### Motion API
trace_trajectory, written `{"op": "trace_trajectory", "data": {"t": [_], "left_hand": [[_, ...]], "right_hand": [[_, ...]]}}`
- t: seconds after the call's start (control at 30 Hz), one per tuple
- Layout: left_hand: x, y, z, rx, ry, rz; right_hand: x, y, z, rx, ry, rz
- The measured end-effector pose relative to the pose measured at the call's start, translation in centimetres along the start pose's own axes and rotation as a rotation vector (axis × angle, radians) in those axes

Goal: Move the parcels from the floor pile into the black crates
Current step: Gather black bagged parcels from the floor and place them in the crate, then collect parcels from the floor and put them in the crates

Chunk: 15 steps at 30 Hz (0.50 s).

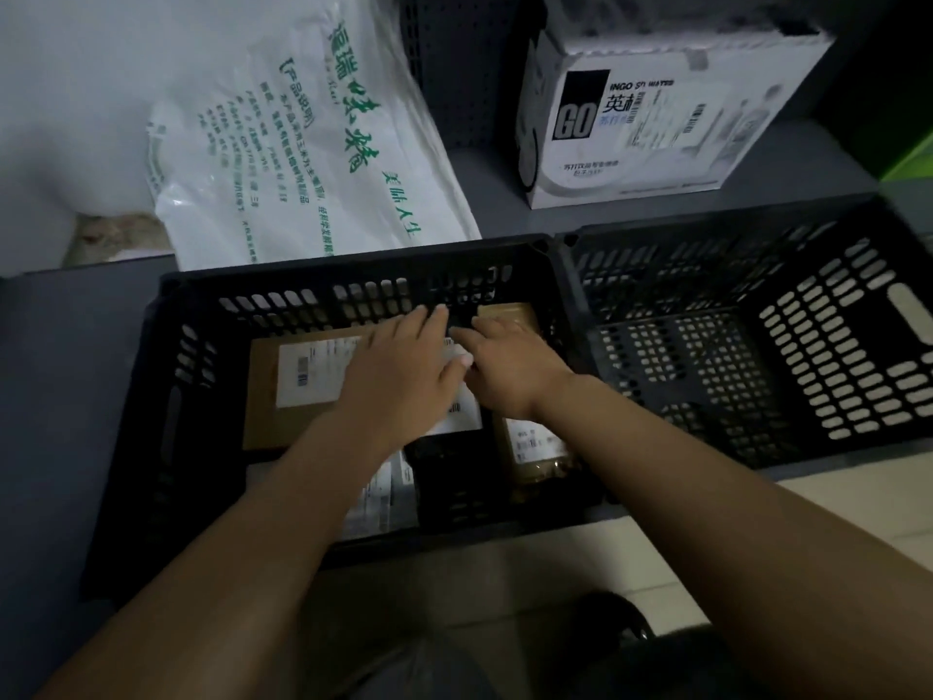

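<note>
Brown parcels [303, 381] lie in left crate [166, 396]; my left hand [399, 366] and right hand [510, 371] press flat, fingers straight. Risk: crowding this crate while right crate [833, 346] stays unused.

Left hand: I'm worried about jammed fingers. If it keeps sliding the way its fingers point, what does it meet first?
Probably the far wall of the left crate; the left hand already has its fingertips close to it, though depth is unclear.
</note>
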<state>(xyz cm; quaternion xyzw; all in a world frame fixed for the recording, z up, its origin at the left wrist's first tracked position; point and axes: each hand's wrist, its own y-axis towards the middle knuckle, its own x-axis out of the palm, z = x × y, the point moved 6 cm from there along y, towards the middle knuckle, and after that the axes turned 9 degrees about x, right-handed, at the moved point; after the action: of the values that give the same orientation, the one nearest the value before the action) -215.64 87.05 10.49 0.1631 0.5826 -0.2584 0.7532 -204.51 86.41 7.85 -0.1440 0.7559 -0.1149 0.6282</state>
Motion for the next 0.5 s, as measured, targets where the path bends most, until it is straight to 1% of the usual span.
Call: {"op": "trace_trajectory", "data": {"t": [0.07, 0.17, 0.3, 0.5], "left_hand": [[-3.5, -1.2, 3.1, 0.041, -0.007, -0.014], [-10.6, -2.3, 6.9, 0.079, 0.034, -0.033], [-22.1, -4.3, 12.5, 0.143, 0.077, -0.006], [-41.9, -9.2, 25.4, 0.302, 0.061, 0.026]], "right_hand": [[-2.7, -2.8, -0.4, -0.031, 0.047, -0.004], [-9.3, -8.1, -0.4, -0.038, 0.102, 0.04], [-21.7, -17.3, -0.4, 0.044, 0.17, 0.133], [-41.5, -35.2, -1.3, 0.155, 0.202, 0.313]]}}
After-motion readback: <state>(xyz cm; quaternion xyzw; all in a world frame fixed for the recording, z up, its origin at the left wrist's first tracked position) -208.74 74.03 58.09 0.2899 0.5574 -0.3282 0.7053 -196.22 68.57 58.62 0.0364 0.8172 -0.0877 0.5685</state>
